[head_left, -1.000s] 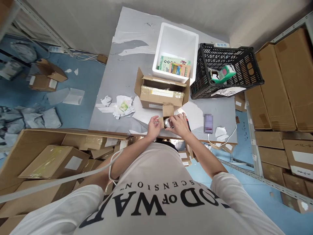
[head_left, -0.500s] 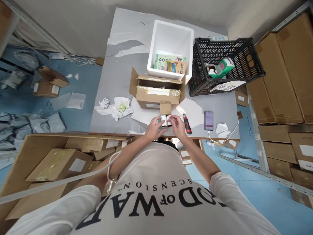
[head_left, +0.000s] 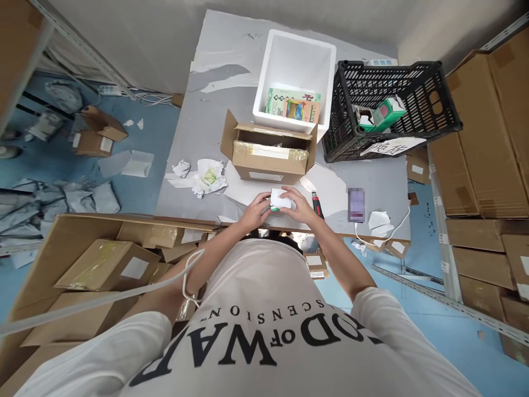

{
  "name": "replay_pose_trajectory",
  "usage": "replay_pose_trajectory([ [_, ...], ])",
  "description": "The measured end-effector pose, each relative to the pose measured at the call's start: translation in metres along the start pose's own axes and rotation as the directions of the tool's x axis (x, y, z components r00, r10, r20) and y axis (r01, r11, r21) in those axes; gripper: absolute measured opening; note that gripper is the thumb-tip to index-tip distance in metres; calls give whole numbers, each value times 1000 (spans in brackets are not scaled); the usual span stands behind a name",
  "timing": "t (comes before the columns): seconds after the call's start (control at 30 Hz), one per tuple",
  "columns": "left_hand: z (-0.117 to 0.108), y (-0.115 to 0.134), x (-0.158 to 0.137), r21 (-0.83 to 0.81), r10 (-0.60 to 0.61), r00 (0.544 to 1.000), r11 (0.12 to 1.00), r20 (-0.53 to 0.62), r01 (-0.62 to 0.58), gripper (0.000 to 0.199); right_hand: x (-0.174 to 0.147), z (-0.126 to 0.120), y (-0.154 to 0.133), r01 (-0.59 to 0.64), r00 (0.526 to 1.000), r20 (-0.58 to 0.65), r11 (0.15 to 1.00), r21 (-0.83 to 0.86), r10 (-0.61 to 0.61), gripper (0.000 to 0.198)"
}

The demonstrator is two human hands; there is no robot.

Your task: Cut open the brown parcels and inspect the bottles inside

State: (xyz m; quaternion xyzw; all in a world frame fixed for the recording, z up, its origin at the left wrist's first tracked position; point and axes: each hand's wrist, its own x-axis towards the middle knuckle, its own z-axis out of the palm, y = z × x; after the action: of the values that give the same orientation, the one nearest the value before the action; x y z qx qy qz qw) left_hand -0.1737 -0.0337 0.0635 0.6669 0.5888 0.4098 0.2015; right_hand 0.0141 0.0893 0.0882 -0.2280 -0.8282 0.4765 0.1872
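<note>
A small white box (head_left: 280, 198) with a green edge is between my two hands, close to the table's front edge. My left hand (head_left: 253, 214) grips its left side with bent fingers. On the right side, my right hand (head_left: 301, 205) wraps over the top and edge. The box's underside is hidden. Just beyond it stands an open cardboard carton (head_left: 270, 157) with its flaps spread. To the right of my right hand lies a red and black utility knife (head_left: 317, 205).
A white foam box (head_left: 261, 82) holding printed packages stands behind the carton. Beside it is a black plastic crate (head_left: 452, 105) with green boxes inside. A phone (head_left: 356, 205) on a cable lies at right, crumpled paper (head_left: 210, 177) at left. A large carton (head_left: 68, 231) of boxes stands at lower left.
The small box has been turned over in my hands: its raised brown flap no longer shows, and a white face is now up. My view has shifted slightly.
</note>
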Motion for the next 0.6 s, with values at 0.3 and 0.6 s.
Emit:
replay_pose_trajectory([
  [0.3,15,-8,-13,-235,-204,976,955,-79,180,31,-10,7,3,88,994,92,942,-324,-61,39],
  [0.6,7,-3,-15,-252,-274,962,932,-18,261,33,-8,21,13,174,984,99,906,-386,-146,29],
])
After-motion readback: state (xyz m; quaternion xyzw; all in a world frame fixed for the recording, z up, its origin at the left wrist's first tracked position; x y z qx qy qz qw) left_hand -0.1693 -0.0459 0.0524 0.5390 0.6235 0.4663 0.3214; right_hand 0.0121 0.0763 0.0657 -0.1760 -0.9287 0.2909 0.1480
